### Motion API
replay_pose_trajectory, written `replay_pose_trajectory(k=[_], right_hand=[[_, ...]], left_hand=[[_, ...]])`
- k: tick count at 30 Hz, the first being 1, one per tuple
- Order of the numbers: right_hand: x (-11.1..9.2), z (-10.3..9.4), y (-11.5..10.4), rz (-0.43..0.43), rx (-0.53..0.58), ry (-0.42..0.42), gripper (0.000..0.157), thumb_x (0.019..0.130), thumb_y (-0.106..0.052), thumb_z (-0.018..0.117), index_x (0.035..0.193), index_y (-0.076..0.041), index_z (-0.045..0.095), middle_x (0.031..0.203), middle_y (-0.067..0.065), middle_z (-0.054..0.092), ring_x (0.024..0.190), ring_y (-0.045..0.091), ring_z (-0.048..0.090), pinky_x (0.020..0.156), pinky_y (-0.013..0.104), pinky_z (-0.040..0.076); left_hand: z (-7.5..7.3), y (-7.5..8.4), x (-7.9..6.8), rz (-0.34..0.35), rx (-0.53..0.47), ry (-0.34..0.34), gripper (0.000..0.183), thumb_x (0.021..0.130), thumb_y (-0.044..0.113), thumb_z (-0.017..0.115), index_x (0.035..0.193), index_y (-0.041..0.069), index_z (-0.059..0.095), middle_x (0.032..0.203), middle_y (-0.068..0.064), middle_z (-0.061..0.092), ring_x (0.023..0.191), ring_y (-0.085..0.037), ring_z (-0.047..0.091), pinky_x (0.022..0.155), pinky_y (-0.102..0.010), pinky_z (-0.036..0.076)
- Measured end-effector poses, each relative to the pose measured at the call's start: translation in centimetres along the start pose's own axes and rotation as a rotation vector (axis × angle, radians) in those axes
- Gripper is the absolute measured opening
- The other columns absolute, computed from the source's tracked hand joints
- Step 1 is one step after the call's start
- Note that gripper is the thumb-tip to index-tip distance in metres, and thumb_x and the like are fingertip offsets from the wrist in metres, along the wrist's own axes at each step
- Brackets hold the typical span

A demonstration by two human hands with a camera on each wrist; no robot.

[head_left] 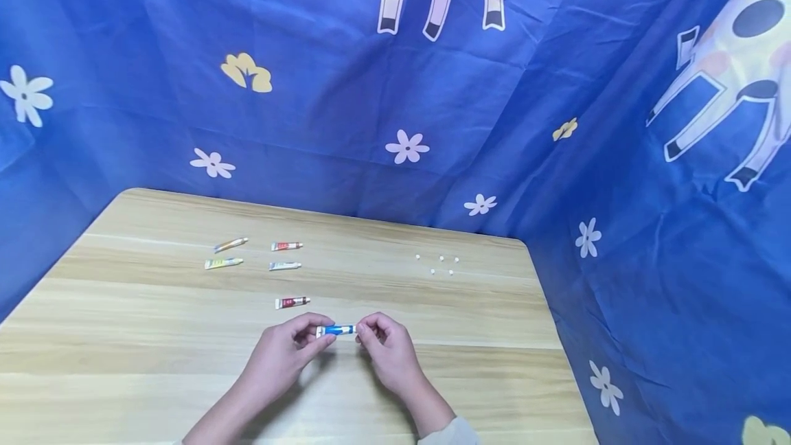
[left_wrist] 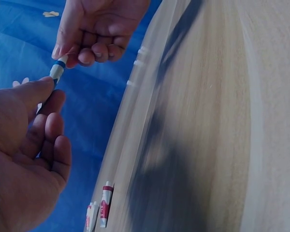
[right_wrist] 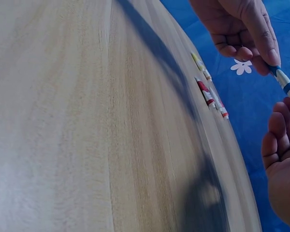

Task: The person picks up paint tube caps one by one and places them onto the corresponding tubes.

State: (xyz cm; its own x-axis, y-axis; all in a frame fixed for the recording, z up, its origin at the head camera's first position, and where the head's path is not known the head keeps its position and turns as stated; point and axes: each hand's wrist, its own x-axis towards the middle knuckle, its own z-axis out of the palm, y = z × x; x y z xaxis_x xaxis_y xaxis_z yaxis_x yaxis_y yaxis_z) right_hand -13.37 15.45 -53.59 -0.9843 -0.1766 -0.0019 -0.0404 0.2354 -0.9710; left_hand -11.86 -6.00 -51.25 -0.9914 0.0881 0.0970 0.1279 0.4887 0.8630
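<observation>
A small blue and white paint tube (head_left: 337, 329) is held sideways above the table between both hands. My left hand (head_left: 281, 356) pinches its flat crimped end between thumb and forefinger. At the narrow end, the thumb and forefinger of my right hand (head_left: 389, 352) pinch the tip, and the fingers hide whether a cap is there. The left wrist view shows the same tube (left_wrist: 58, 70) slanting between the fingers of both hands. Just beyond the left hand a dark red paint tube (head_left: 292, 302) lies on the table.
Farther back lie an orange-brown tube (head_left: 231, 244), a yellow tube (head_left: 224, 263), a red tube (head_left: 287, 246) and a pale blue tube (head_left: 285, 266). Several small white caps (head_left: 441, 258) sit at the back right of the wooden table (head_left: 494, 335). Blue patterned cloth (head_left: 321, 108) hangs behind.
</observation>
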Motion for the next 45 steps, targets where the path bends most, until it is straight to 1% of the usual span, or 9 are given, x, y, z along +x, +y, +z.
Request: replay_pose_trajectory(k=[8,14,22,28,32,35,39,42,45], right_hand=[[0.2,0.2,-0.1,0.020,-0.028,-0.023,0.022,0.109,-0.021,0.066,0.102,-0.001,0.072,0.096,0.031,0.070,0.073,-0.001,0.054,0.070,0.014,0.047],[0.1,0.4,-0.3,0.059,-0.009,-0.047,0.032,0.111,-0.023,0.061,0.094,0.003,0.067,0.090,0.036,0.061,0.071,0.000,0.051,0.069,0.015,0.045],[0.0,0.5,-0.8,0.132,0.042,-0.040,0.042,0.112,-0.024,0.060,0.091,0.013,0.063,0.073,0.006,0.053,0.066,0.003,0.046,0.065,0.016,0.041],[0.0,0.6,-0.8,0.162,0.079,-0.039,0.040,0.112,-0.018,0.059,0.090,0.016,0.060,0.075,0.005,0.053,0.069,0.007,0.047,0.067,0.016,0.041],[-0.2,0.5,-0.5,0.172,0.081,-0.043,0.044,0.111,-0.023,0.061,0.088,0.014,0.060,0.075,0.004,0.055,0.070,0.007,0.048,0.071,0.019,0.043],[-0.4,0.4,-0.1,0.176,0.083,-0.044,0.046,0.110,-0.026,0.062,0.088,0.015,0.060,0.073,0.004,0.056,0.069,0.006,0.048,0.073,0.020,0.044],[-0.6,0.4,0.2,0.160,0.073,-0.047,0.047,0.110,-0.026,0.063,0.087,0.015,0.061,0.071,0.003,0.056,0.068,0.006,0.049,0.074,0.020,0.044],[-0.5,0.4,0.4,0.154,0.083,-0.044,0.047,0.110,-0.027,0.064,0.089,0.014,0.063,0.072,0.002,0.058,0.069,0.008,0.051,0.073,0.019,0.045],[-0.4,0.4,0.4,0.161,0.125,-0.028,0.044,0.110,-0.027,0.064,0.092,0.013,0.066,0.075,-0.001,0.061,0.069,0.006,0.054,0.070,0.015,0.047]], left_hand=[[-0.1,-0.2,0.2,0.040,-0.001,0.008,0.018,0.089,0.022,0.089,0.105,0.026,0.080,0.077,0.013,0.063,0.072,0.003,0.058,0.067,-0.021,0.051],[-0.2,0.1,0.2,0.086,0.046,0.023,0.020,0.087,0.020,0.090,0.099,0.033,0.080,0.075,0.021,0.066,0.075,0.005,0.060,0.073,-0.023,0.055],[0.2,0.1,0.1,0.146,0.065,0.042,0.024,0.085,0.017,0.092,0.096,0.034,0.080,0.076,0.024,0.067,0.075,0.008,0.058,0.075,-0.024,0.058],[0.2,0.3,0.1,0.154,0.088,0.042,0.024,0.083,0.015,0.093,0.095,0.033,0.081,0.077,0.022,0.066,0.075,0.008,0.056,0.073,-0.022,0.059],[0.2,0.3,0.1,0.169,0.127,0.034,0.024,0.082,0.014,0.094,0.094,0.031,0.081,0.076,0.021,0.065,0.074,0.009,0.057,0.072,-0.021,0.059],[0.3,0.0,0.1,0.224,0.209,0.020,0.024,0.081,0.017,0.095,0.095,0.030,0.080,0.077,0.020,0.064,0.074,0.010,0.054,0.068,-0.020,0.056],[0.4,-0.5,0.2,0.401,0.386,0.046,0.027,0.078,0.022,0.097,0.096,0.027,0.078,0.081,0.019,0.071,0.076,0.007,0.054,0.067,-0.019,0.052],[0.5,-0.6,0.3,0.509,0.468,0.083,0.030,0.075,0.022,0.099,0.096,0.024,0.078,0.089,0.016,0.077,0.080,0.001,0.060,0.072,-0.023,0.055],[0.5,-0.3,0.5,0.514,0.491,0.088,0.029,0.075,0.023,0.099,0.096,0.024,0.078,0.096,0.014,0.077,0.086,-0.003,0.066,0.078,-0.028,0.059]])
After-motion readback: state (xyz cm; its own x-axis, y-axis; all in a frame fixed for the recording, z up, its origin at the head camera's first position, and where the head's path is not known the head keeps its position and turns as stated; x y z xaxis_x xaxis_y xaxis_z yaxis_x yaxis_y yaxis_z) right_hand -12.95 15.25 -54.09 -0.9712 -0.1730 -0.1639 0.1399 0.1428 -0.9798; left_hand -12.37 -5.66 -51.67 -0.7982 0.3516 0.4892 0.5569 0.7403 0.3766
